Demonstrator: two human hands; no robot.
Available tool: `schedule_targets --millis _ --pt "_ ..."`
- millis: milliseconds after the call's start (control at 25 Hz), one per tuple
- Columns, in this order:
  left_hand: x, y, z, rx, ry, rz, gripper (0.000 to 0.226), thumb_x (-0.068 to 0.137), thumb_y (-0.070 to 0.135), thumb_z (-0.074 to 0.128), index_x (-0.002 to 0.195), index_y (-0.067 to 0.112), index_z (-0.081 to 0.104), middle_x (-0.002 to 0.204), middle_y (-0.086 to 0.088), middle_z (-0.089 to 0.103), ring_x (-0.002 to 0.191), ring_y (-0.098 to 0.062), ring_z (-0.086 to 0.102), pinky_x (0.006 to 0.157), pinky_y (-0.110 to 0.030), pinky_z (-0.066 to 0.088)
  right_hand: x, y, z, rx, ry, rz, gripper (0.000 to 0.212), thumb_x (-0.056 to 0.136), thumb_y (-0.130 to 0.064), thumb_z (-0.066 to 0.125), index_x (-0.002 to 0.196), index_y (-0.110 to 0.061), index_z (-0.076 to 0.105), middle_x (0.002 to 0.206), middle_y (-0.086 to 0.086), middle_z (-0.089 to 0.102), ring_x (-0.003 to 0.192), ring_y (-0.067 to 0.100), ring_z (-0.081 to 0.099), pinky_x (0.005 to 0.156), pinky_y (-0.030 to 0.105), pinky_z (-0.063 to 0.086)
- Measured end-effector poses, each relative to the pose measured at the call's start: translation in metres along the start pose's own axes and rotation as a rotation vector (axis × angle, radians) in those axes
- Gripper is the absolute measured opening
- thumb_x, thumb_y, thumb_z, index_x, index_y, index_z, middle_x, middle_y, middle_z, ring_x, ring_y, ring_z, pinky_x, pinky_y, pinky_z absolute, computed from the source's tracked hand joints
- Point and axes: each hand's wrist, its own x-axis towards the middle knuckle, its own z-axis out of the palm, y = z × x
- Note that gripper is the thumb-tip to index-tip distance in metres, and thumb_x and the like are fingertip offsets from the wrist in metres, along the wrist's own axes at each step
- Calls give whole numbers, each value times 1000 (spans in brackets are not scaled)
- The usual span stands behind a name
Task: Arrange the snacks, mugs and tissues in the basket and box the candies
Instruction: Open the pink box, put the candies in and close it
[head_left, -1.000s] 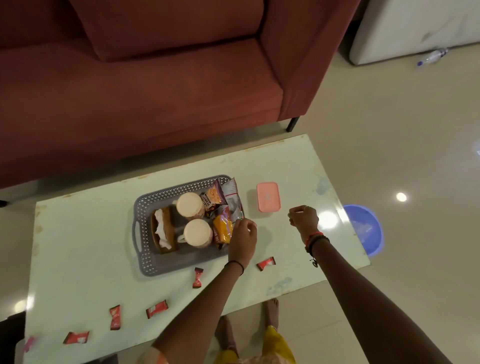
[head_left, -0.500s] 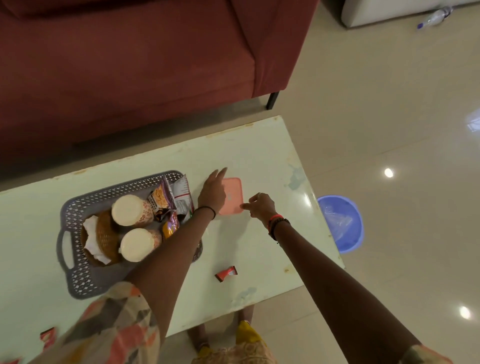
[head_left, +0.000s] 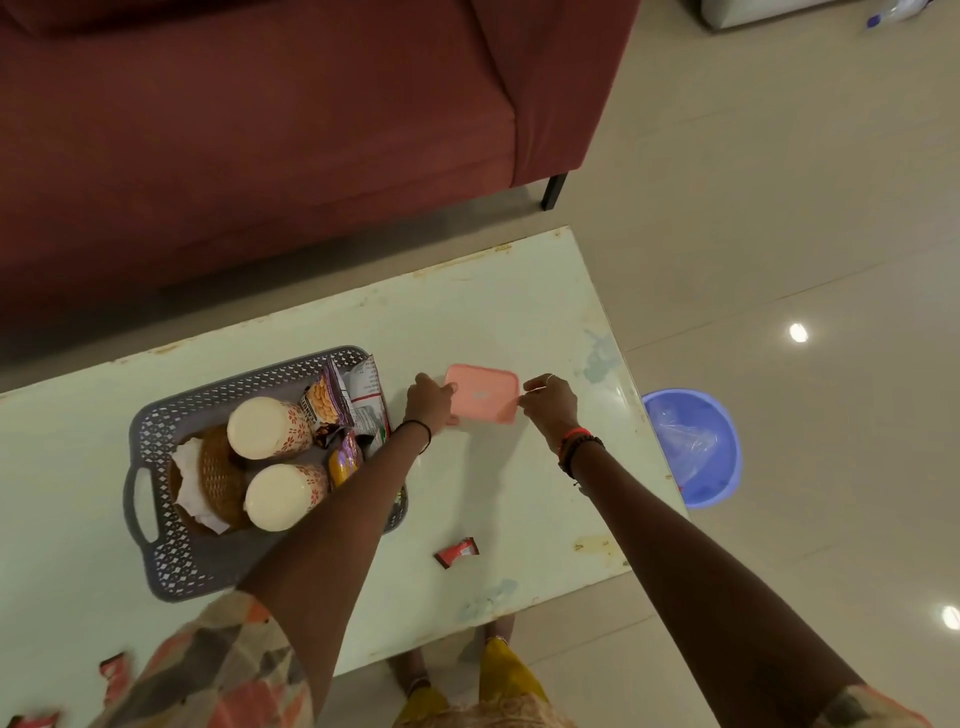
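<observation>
- Both hands have closed on the pink box (head_left: 485, 397): the left hand (head_left: 428, 402) curls its fingers round the left edge, and the right hand (head_left: 550, 402) pinches the right edge between thumb and fingertips. A second ago the left was down at the snack packets and the right hung curled over bare table, holding nothing.
- On the table (head_left: 493, 312) the box lies flat, lid apparently on, just right of the basket.
- In the grey basket (head_left: 166, 571) sit two mugs (head_left: 267, 426), the tissues (head_left: 189, 467) in a woven holder, and the snack packets (head_left: 337, 402) standing along its right side. That half of the job looks finished, I judge.
- One red candy (head_left: 457, 552) lies loose near the front edge, well apart from the box. More candies (head_left: 114, 667) lie at the lower left, partly cut off.
- So the work has switched from basket to box. No candy is boxed yet, and the lid probably has to come off first.
</observation>
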Motion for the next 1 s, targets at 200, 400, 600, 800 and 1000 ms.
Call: schedule_targets --millis 200,400,600,800,1000 --pt "-36 -14 33 -281 41 -175 47 91 12 55 126 -9 31 137 -28 43 117 -42 53 86 -41 52 -8 -4 -1 -107 -3 -21 9 80 -3 66 85 -1 59 99 20 65 86 24 57 91 42 51" --pt "-50 -32 39 -124 62 -62 54 89 16 57 131 -2 28 137 -24 40 115 -40 54 92 -43 50 -10 -7 1 -154 63 -53 27 82 0 62 107 9 55 115 24 58 104 35 57 76 29 43" --pt "-38 -32 25 231 50 305 47 84 5 60 128 5 44 128 -17 49 118 -33 49 93 -39 41 -8 -8 7 -181 83 -48 36 83 1 63 115 7 48 125 25 49 115 37 51 92 39 44" --pt "-37 -31 27 223 55 290 40 84 6 60 122 3 48 123 -17 55 115 -33 51 91 -41 42 -7 -15 7 -186 89 1 38 82 1 65 115 8 47 125 25 53 111 40 57 91 39 48" --pt "-35 -30 24 237 1 263 44 84 9 60 126 3 47 125 -18 54 116 -34 50 93 -40 41 -8 -20 -2 -216 56 -20 37 77 -1 71 108 8 52 115 23 59 101 38 61 73 31 45"
